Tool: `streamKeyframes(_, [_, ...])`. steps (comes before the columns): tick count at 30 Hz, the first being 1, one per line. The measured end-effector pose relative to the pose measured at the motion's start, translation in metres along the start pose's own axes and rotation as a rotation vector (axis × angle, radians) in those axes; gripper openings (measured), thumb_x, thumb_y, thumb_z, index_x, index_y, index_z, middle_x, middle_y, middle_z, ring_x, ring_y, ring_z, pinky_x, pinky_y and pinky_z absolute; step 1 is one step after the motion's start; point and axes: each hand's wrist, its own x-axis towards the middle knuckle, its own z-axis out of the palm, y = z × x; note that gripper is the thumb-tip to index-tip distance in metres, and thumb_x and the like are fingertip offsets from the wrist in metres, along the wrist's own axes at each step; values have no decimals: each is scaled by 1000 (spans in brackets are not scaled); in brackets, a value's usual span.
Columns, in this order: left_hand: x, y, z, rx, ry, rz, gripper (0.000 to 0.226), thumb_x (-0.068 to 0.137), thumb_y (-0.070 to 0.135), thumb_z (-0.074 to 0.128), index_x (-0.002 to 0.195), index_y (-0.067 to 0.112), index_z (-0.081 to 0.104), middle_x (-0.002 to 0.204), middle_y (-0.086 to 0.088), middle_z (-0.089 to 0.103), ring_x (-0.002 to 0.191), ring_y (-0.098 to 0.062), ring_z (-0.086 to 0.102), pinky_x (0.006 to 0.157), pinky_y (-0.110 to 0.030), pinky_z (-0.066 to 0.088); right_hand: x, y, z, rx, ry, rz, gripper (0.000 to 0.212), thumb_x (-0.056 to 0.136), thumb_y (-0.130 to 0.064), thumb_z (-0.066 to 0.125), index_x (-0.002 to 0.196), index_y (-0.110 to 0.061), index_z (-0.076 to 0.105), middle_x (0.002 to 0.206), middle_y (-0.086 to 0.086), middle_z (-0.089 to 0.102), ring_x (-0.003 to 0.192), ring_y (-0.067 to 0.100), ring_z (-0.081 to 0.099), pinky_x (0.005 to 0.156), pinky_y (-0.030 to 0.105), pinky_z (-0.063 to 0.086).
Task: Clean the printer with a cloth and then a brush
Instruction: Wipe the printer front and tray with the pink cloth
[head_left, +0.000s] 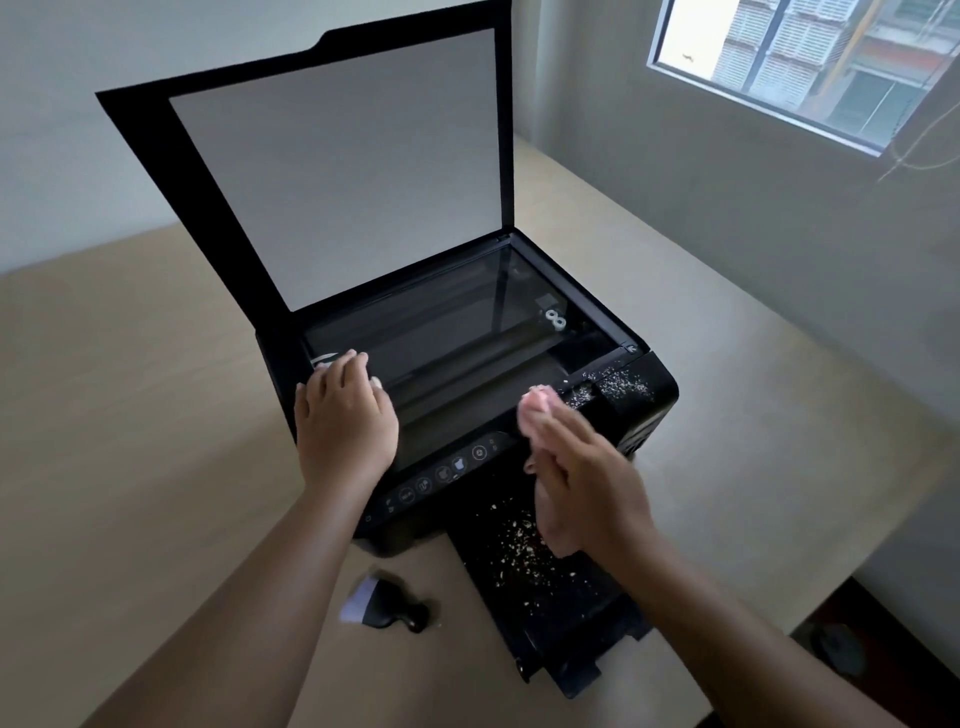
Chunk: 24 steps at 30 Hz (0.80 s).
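A black printer (641, 410) stands on a beige table with its scanner lid (332, 171) raised and the glass (457, 332) bare. My left hand (345, 415) lies flat on the front left corner of the glass, fingers spread. My right hand (582, 483) is blurred and holds a small pink cloth (537, 405) at the printer's front right edge, beside a patch of white crumbs (613, 387). More crumbs (524, 540) lie on the black output tray (566, 623). A small black brush (384, 603) with pale bristles lies on the table in front of the printer.
The beige table (130, 415) runs left and right of the printer and ends at grey walls behind. A window (810, 62) sits at the upper right. The table's right edge (878, 551) drops to a dark floor with a dark object (839, 649).
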Motion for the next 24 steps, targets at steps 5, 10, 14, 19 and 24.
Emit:
streamKeyframes(5, [-1,5,0,92,-30,18,55,98,50,36,139,15,47,149,-7,44,140,-29,31,118,-51,16,4,-1,0,35,116,184,35,102,-25,43,134,-18,56,149,-5,45,139,7,38,106,25,43])
streamKeyframes(10, [0,8,-2,136,-71,7,70,90,64,41,143,19,41,155,-3,34,144,-25,23,119,-47,13,-11,8,-6,97,-74,-98,41,99,-32,40,139,-30,50,147,-16,45,124,10,55,90,33,55])
streamKeyframes(14, [-1,14,-2,169,-62,-33,70,90,65,42,143,21,41,156,-3,32,142,-26,23,118,-48,16,3,27,-14,104,78,135,34,99,-22,48,132,-26,57,146,-12,47,131,11,50,89,35,56])
streamKeyframes(19, [0,16,-1,157,-45,-46,66,90,64,43,141,23,43,155,-1,34,141,-25,24,116,-47,19,-12,8,3,276,-144,-156,42,96,-22,52,137,-32,49,151,-17,38,135,4,43,96,29,52])
streamKeyframes(24, [0,17,-2,101,-81,10,65,89,63,40,140,24,44,152,2,38,140,-27,26,116,-53,17,-1,23,-7,211,20,40,39,92,-28,43,129,-33,56,146,-21,44,129,3,49,83,36,57])
